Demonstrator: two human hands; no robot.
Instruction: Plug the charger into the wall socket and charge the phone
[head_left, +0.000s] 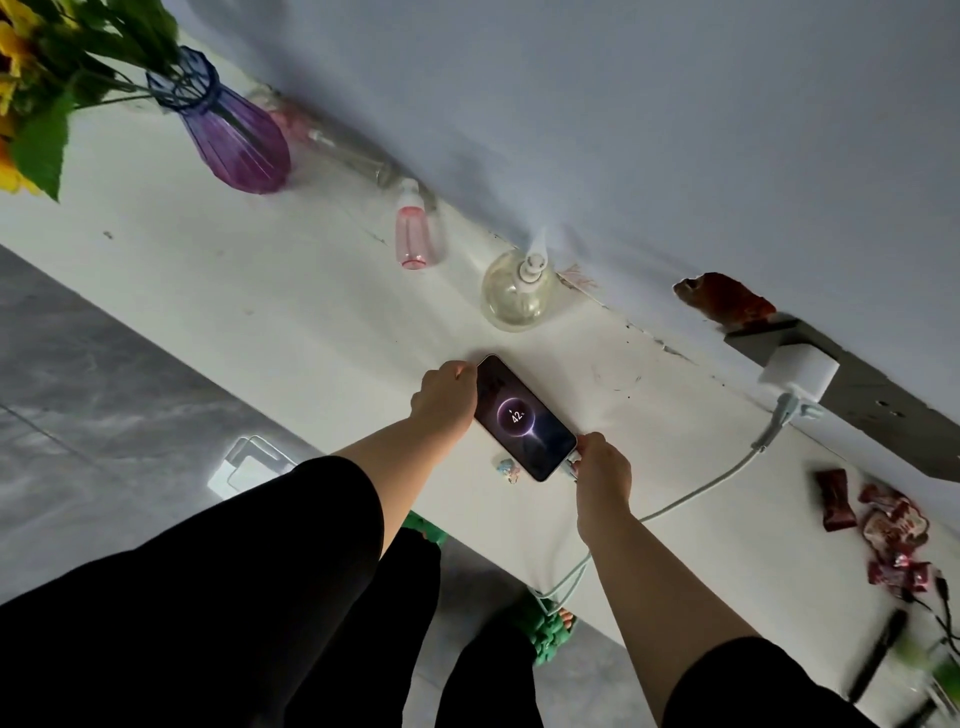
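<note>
Phone (524, 417) flat on the white desk (291, 291), face up, screen lit with a charging ring and the figure 42. Far left: purple vase (236, 140) with flowers, then a pink bottle (414, 236) and a clear pump bottle (517, 288) along the wall, well apart from the work. Left hand (447, 397) curled against the phone's far end, grip closed on its edge, steadying it. Right hand (602, 470) at the near end, grip pinched on the cable plug where it meets the phone; plug itself mostly hidden under the fingertips. Pale cable (727, 470) running from there, looping off the desk edge and back up to the white charger (797, 371), seated in the wall socket (862, 400). Farther right, red sweet wrappers (893, 530), clear of everything.

Judged step: last one, connector just seated, charging apparently under way. Next move probably calls only for letting go gently, both hands, without tugging the cable or sliding the phone.
</note>
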